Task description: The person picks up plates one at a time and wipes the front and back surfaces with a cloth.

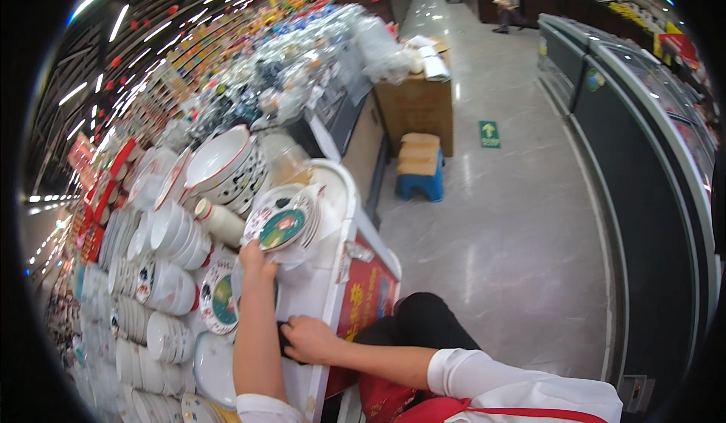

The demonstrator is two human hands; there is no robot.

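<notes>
The plate (280, 229) was grasped at its near rim by the left hand (257, 258), above one stack (313, 223) on the white counter (310, 294); one black item (283, 340) was clutched by the right hand (311, 340). The left forearm was stretched forward, the right laid crosswise. One similar plate (219, 297) was set left of the forearm, one bottle (221, 223) beside the stack. On the grey floor (514, 234), one stool (421, 185) and a freezer (643, 173) were seen.

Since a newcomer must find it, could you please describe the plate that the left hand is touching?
Start at the white counter beside the aisle. Toward its far end, near the blue stool, the plate lies over a plate stack. Unlike the similar green-centred one nearer the person, it has the left hand at its rim.
</notes>
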